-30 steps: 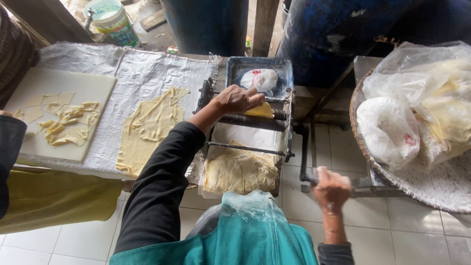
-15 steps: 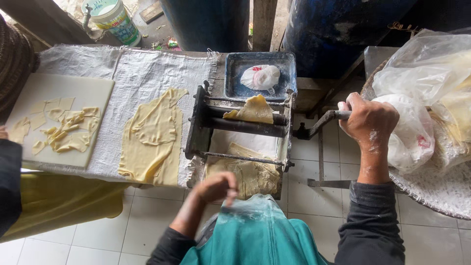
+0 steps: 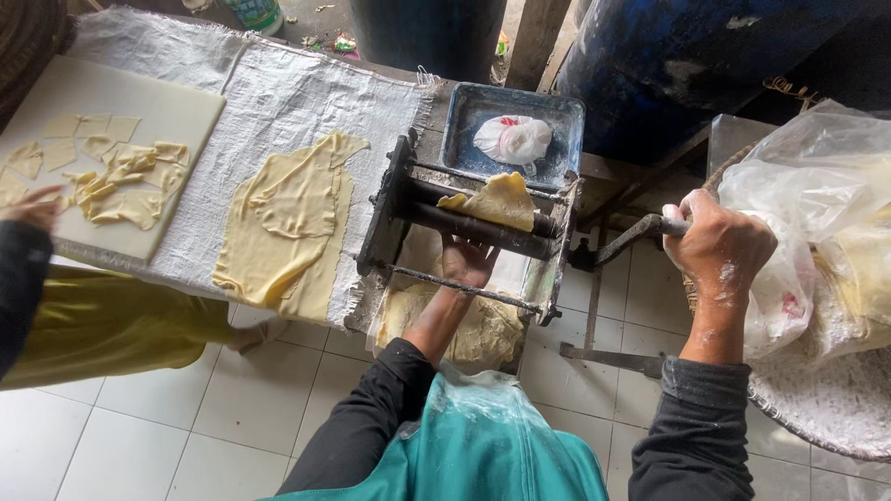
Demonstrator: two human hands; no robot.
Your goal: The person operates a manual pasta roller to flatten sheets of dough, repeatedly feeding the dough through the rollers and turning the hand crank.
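Dough [image 3: 497, 199] is being fed through the roller machine [image 3: 469, 227], and the yellow piece is lying on top of the dark rollers, draped over them with its flat side up. It is sitting just above the left hand [image 3: 467, 262], which is being held under the rollers, between the top roller and the thin bar below. The left hand is being kept open and cupped, palm up, and nothing is being gripped in it; whether the fingertips are touching the dough cannot be told. So the dough is lying up and a little away from the left hand, and the rollers are running from side to side across it.

The crank handle [image 3: 650, 227] is being held tight in the right hand [image 3: 719, 246], which is closed around it and dusted with flour. The handle is sticking out on the right side of the machine, well apart from the dough, so the left hand is the nearer one to the dough.

More rolled dough [image 3: 464, 325] is being piled under the machine, below the left hand. A long flat sheet [image 3: 288, 223] is being laid out on the white cloth [image 3: 251, 93] over the tabletop, to the left of the machine. Another person's hand [image 3: 32, 206] is being rested at the white board [image 3: 167, 121] with cut pieces on it
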